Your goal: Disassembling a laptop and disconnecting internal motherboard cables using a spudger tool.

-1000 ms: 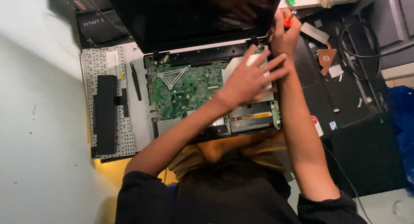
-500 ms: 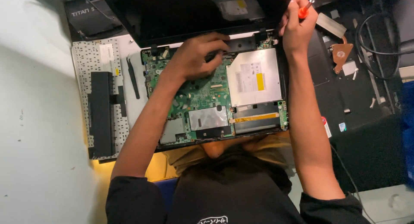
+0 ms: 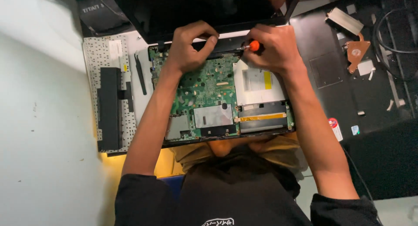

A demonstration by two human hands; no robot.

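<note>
An opened laptop (image 3: 265,121) lies in front of me with its green circuit board (image 3: 204,89) and silver drive (image 3: 257,82) bare. Its dark screen (image 3: 196,8) stands at the far edge. My right hand (image 3: 274,47) grips a small orange-handled screwdriver (image 3: 253,45), tip pointing left at the board's far edge by the hinge. My left hand (image 3: 191,47) rests right beside it with fingers curled and fingertips pinched together on the black back edge. I cannot tell whether anything is between those fingertips.
To the left a detached keyboard (image 3: 98,56) lies face down with a black battery (image 3: 109,108) on it and black tweezers (image 3: 140,73) beside it. At the right sit a black palm-rest cover (image 3: 344,104), a copper part (image 3: 356,52) and cables (image 3: 392,38).
My left hand left the middle of the board and went to the far edge. My right hand brought the screwdriver down and left, from beside the screen to the hinge area.
</note>
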